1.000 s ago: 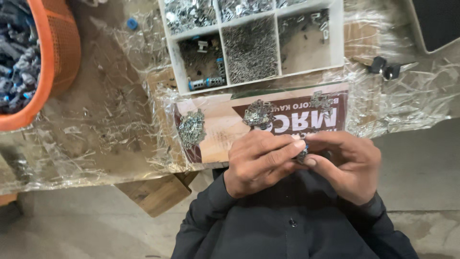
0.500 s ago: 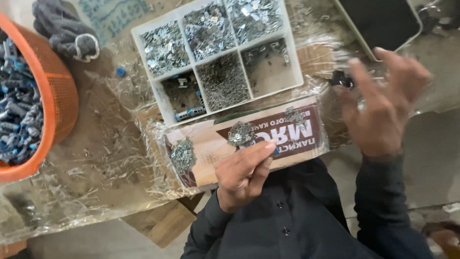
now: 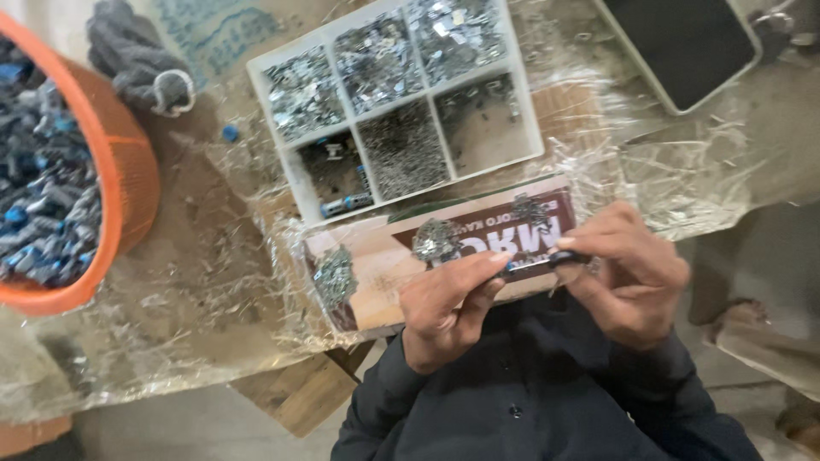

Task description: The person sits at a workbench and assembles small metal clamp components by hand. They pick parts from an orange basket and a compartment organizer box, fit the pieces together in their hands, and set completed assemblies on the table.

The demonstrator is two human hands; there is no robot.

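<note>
Head view: small dark part pinched between right hand fingertips, met by left hand fingertips, above wrapped board. Assembly judged under way; orange basket already heaped with blue-grey pieces, white divided tray stocked with metal bits in 6 compartments. 3 small metal heaps seen on board. Part shape blurred; left grip contents undeterminable.

Soft, even daylight; glare on the plastic sheet (whole frame motion-blurred).
</note>
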